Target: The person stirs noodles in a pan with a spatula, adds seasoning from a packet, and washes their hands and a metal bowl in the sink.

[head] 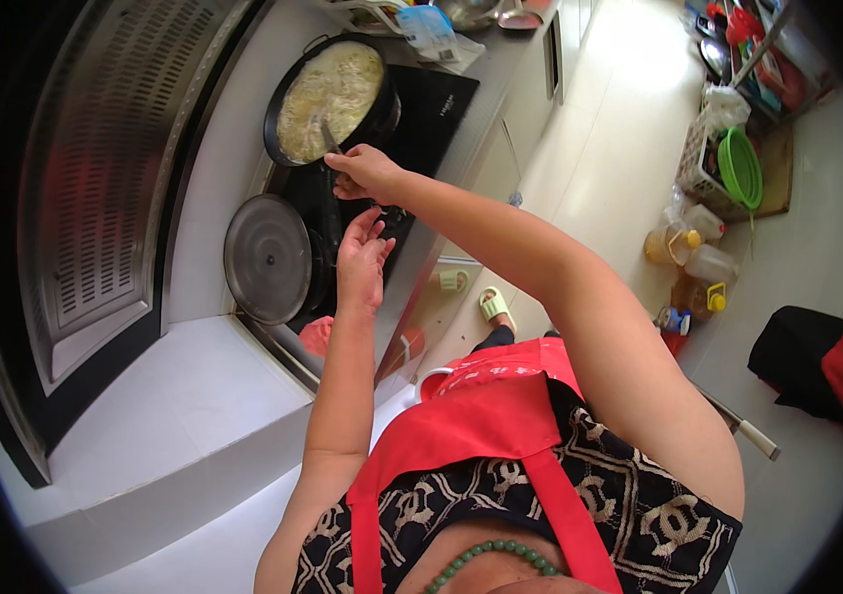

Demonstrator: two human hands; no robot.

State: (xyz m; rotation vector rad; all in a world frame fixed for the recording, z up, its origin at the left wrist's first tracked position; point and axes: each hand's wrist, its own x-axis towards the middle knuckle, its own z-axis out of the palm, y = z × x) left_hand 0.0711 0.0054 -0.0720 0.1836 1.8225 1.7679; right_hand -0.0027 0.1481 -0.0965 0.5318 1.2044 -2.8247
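Note:
A dark wok (389, 119) stands on the black glass cooktop (432, 111). Inside it is bubbling, pale yellow-green food in liquid (336, 82), perhaps noodles or shreds. My right hand (367, 174) grips a cooking utensil (329, 137), whose far end is sunk in the food, so its kind is hidden. Below that, my left hand (363, 260) is beside the wok's black handle (330, 211) with its fingers loosely spread, holding nothing. Left of this hand, a round grey metal lid (269, 260) rests over the other burner.
A slotted range hood (124, 163) rises on the left. A red cloth or bag (316, 336) lies at the cooktop's near end. Beyond the wok are a blue-and-white packet (427, 33) and metal cookware (518, 16). Oil bottles (670, 245) and a green basket (740, 167) stand along the right wall.

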